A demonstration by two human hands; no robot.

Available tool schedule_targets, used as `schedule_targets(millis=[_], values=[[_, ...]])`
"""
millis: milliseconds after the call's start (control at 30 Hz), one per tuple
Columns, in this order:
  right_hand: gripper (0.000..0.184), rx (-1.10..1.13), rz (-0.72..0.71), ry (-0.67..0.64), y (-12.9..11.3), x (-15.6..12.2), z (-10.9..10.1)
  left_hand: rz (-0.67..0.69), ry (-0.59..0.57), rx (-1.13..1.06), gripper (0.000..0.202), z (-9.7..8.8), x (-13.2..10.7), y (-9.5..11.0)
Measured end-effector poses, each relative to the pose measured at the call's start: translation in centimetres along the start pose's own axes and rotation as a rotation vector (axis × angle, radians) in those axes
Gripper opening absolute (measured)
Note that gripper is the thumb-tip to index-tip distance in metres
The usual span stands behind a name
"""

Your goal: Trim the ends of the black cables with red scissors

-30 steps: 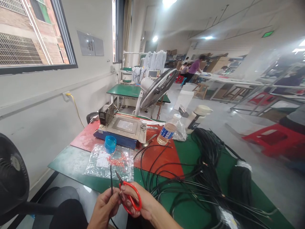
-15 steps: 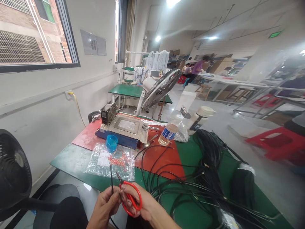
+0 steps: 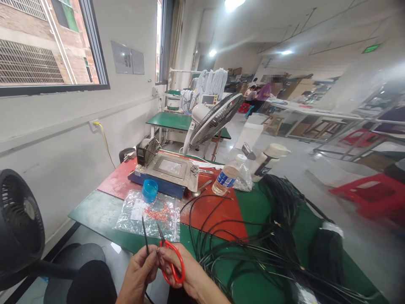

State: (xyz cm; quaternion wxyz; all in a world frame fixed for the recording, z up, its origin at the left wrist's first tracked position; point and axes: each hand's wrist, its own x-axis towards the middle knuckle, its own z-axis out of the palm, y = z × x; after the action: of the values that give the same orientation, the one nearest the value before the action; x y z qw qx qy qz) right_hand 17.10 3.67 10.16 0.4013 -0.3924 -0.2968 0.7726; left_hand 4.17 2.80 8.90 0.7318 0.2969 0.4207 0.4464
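Note:
My left hand (image 3: pixel 144 264) is closed around a thin black cable (image 3: pixel 145 234), whose end stands up above the fingers. Red-handled scissors (image 3: pixel 173 261) are in my right hand (image 3: pixel 179 266), blades pointing up and their handle loops around my fingers. The fingertips of both hands meet; whatever small thing lies between them is too hidden to make out. Just beyond, a clear plastic bag (image 3: pixel 126 226) lies flat with red and pale bits (image 3: pixel 160 212) scattered over it. A blue cap-like cup (image 3: pixel 149 191) stands on the bag's far side.
Behind the bag sits a blue-sided hot-plate device (image 3: pixel 158 183) with a small fan (image 3: pixel 148 150). A bottle of liquid (image 3: pixel 225 177), a spoon (image 3: pixel 202 188) and a white container (image 3: pixel 268 162) stand or lie to its right. Bundled black cables (image 3: pixel 280 215) spread over the green table's right side.
The cable end leans further left, and the scissors have shifted slightly left. My hands stay together. The whole view has shifted a little.

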Motion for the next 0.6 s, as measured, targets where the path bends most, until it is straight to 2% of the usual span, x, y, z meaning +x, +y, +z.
schedule_targets(millis=[133, 200, 267, 333, 400, 433, 500, 600], values=[[0.047, -0.098, 0.014, 0.025, 0.6, 0.2, -0.4, -0.047, 0.024, -0.132, 0.022, 0.0, 0.2, 0.1], [0.046, -0.304, -0.086, 0.105, 0.9, 0.2, -0.7, -0.101, 0.080, -0.244, 0.018, 0.2, 0.1, 0.6], [0.040, -0.650, -0.381, 0.209, 1.1, 0.1, -1.0, -0.160, 0.150, -0.363, 0.014, 0.4, 0.0, 1.1], [0.030, -1.012, -0.798, 0.242, 1.0, 0.0, -1.2, -0.220, 0.193, -0.448, 0.012, 0.4, -0.1, 1.4], [0.023, -1.283, -1.152, 0.170, 0.8, -0.1, -1.4, -0.245, 0.207, -0.486, 0.012, 0.3, -0.1, 1.5], [0.022, -1.383, -1.270, 0.111, 0.6, -0.2, -1.4, -0.257, 0.208, -0.506, 0.013, 0.2, -0.1, 1.4], [0.024, -1.538, -1.393, 0.007, 0.1, -0.2, -1.2, -0.278, 0.188, -0.561, 0.013, 0.1, 0.0, 1.3], [0.027, -1.663, -1.399, -0.077, -0.5, -0.1, -0.8, -0.303, 0.137, -0.657, 0.010, -0.1, 0.2, 1.1]])
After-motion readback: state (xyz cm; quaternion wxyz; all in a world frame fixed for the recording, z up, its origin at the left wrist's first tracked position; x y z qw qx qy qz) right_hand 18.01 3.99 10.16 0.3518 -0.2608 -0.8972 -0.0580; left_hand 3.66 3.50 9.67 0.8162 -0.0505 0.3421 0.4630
